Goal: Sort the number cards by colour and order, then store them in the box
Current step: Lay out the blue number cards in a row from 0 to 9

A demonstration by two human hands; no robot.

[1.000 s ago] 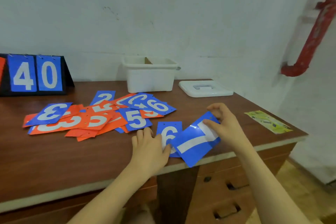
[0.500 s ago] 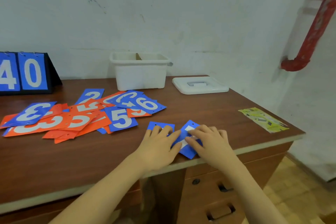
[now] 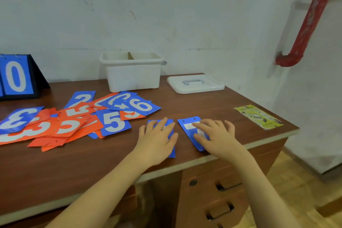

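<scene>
Head cam has you looking down at the brown table [image 3: 194,109] with both hands flat near the front edge. Your left hand [image 3: 157,140] lies with straight fingers on one blue card [image 3: 171,151], and your right hand [image 3: 215,136] is spread over a second blue card [image 3: 188,129] just beside it, the two cards apart by a thin strip of wood. Neither grip is clamped on anything, fingers are just pressing down. Can't really read the digits under your hands, maybe a 7 under the right one, but it's mostly covered. Off to the left is the messy pile of orange and blue cards [image 3: 74,122], overlapping each other, with a blue 5 [image 3: 113,122] at the near right of the pile and a blue 6 [image 3: 141,105] behind it. The white box [image 3: 133,76] sits open at the back by the wall, and its lid [image 3: 195,83] lies flat on the table just to the right of it. A flip scoreboard [image 3: 17,78] showing a 0 stands at the far left, and a yellow leaflet [image 3: 259,116] lies near the right edge.
</scene>
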